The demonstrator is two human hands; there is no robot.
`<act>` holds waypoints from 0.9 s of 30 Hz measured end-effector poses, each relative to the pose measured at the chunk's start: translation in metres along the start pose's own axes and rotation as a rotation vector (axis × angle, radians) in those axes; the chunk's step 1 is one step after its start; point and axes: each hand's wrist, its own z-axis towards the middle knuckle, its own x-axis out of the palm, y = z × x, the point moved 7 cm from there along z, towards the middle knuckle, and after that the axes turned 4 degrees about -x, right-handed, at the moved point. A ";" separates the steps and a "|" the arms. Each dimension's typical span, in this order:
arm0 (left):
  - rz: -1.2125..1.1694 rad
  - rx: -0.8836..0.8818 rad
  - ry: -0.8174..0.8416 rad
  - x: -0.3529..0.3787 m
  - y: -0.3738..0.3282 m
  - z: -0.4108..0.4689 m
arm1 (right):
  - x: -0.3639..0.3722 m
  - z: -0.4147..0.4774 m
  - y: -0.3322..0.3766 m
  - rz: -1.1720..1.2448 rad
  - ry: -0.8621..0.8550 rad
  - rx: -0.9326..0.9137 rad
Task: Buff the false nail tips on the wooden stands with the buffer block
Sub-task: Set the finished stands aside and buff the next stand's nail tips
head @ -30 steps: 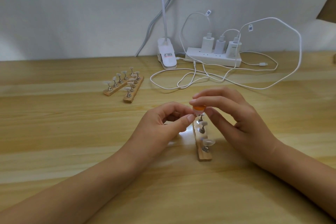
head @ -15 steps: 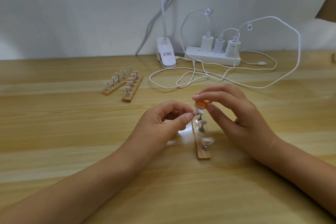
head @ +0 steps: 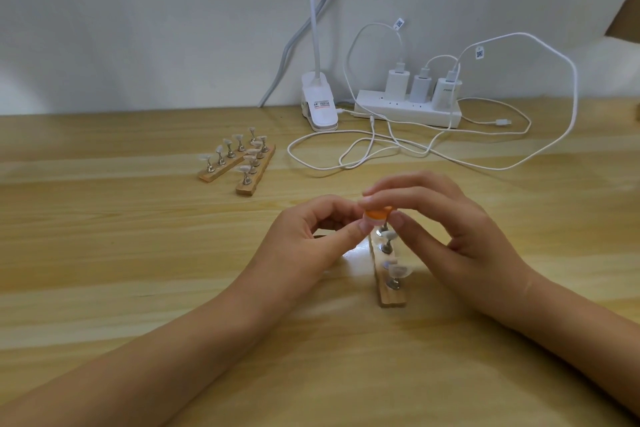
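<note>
Both hands were busy: our right hand (head: 446,236) pinched the small orange buffer block (head: 378,212), our left hand (head: 311,239) steadied a light, brittle-looking nail tip on the near stand (head: 389,295).

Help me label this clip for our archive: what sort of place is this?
Probably a home or hobby desk set up for nail-art practice, not a salon. A wooden table against a plain wall holds wooden stands of false nail tips, a clip-on lamp and a power strip with chargers.
</note>
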 end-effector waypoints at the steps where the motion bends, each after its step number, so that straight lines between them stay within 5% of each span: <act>1: 0.005 0.000 -0.002 0.000 0.000 0.000 | -0.002 0.001 -0.004 -0.006 -0.012 0.027; 27: -0.141 -0.071 0.026 0.001 0.006 0.001 | -0.007 0.002 -0.004 -0.041 -0.064 0.034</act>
